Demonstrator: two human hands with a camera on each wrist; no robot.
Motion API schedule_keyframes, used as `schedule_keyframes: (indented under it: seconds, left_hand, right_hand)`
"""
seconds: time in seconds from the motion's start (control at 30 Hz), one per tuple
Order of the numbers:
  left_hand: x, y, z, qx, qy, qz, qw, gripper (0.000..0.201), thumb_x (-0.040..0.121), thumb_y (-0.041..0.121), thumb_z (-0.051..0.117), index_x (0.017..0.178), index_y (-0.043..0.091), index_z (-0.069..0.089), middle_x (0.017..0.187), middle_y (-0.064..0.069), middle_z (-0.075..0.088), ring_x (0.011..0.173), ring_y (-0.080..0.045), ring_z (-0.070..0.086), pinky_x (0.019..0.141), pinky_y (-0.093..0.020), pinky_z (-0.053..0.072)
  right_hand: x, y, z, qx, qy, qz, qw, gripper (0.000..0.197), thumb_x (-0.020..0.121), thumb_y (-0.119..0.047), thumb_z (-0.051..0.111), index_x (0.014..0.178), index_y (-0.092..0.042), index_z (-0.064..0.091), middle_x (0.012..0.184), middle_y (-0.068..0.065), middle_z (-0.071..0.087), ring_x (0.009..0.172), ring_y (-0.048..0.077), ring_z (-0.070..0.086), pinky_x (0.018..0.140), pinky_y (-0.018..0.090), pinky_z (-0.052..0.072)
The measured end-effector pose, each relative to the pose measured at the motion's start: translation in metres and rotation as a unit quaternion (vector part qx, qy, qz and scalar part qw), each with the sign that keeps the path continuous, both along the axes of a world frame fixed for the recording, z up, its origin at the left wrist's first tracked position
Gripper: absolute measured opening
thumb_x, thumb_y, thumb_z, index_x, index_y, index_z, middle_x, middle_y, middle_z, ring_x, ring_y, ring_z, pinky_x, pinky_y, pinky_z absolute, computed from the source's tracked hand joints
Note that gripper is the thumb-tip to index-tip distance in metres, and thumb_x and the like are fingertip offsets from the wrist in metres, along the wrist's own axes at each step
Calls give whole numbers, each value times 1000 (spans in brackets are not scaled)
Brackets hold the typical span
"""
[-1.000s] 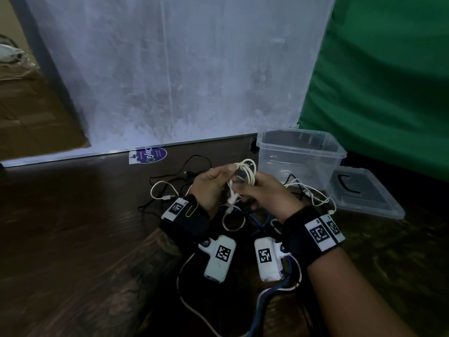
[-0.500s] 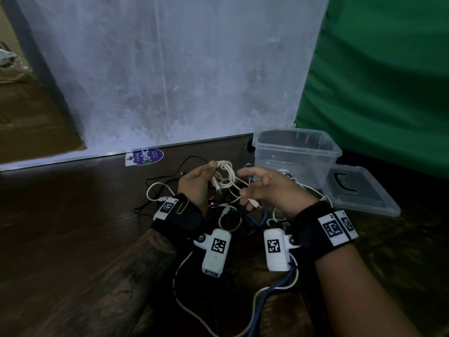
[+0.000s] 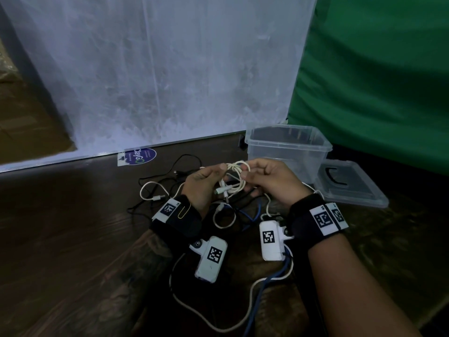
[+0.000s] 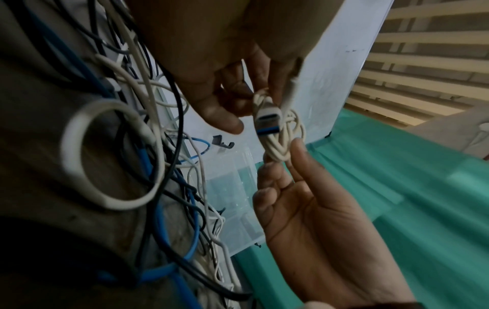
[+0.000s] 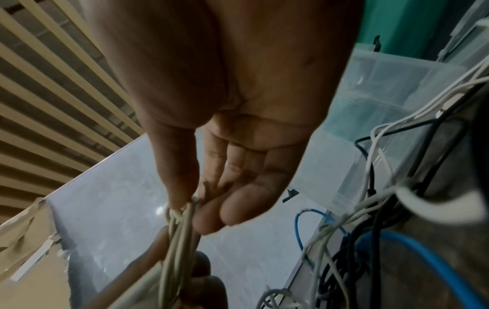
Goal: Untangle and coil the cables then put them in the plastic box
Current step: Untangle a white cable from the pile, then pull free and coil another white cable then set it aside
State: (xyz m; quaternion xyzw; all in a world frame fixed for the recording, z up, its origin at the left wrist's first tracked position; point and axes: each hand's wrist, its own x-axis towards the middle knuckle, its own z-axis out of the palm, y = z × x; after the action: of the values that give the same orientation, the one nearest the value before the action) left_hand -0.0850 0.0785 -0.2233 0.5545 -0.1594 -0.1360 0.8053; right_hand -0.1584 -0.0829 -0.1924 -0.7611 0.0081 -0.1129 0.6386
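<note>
A: Where do we have the white cable (image 3: 234, 177)?

B: At frame centre in the head view, raised above the pile of loose cables (image 3: 184, 190) on the floor. We hold it between both hands as a small bundle of loops. Our left hand (image 3: 202, 184) pinches the left side; our right hand (image 3: 272, 181) pinches the top right between thumb and forefinger, its other fingers relaxed.

A: Orientation of the bundle?

B: In the left wrist view its long axis runs roughly top to bottom, with one plug (image 4: 267, 120) lying against the loops. The second end is not clearly visible.

A: Where is the plastic box (image 3: 289, 152) relative to the grip?

B: Just behind and right of our right hand, open at the top, with its lid (image 3: 349, 184) on the floor at its right. We judge the right hand nearer, so it is better placed for the transfer once the coil is secured.
</note>
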Motion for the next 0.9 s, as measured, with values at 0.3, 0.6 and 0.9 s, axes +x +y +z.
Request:
schedule_keyframes:
  seconds: [0.3, 0.6, 0.9]
  left_hand:
    - [4, -12, 22, 220, -97, -114, 964, 8, 87, 21, 68, 85, 15, 70, 78, -16, 57, 63, -20, 51, 54, -27, 44]
    - [-11, -78, 35, 551, -406, -183, 705, 41, 84, 7, 60, 124, 18, 62, 127, -2, 60, 117, -19, 55, 102, -31, 43]
    - [-16, -84, 35, 585, -388, -171, 691, 39, 83, 2, 56, 114, 20, 69, 95, 2, 63, 102, -21, 61, 92, -24, 45]
  right_hand:
    - [-37, -56, 31, -53, 61, -84, 993, 13, 91, -3, 63, 81, -11, 66, 59, 6, 62, 48, 11, 58, 46, 20, 51]
    - [-99, -135, 22, -81, 204, -252, 943, 16, 87, 4, 58, 72, 1, 62, 58, 18, 57, 44, 20, 53, 43, 22, 42]
    - [-137, -188, -9, -137, 380, -257, 878, 16, 90, 7, 60, 77, -1, 57, 74, 17, 59, 63, 23, 58, 47, 28, 50]
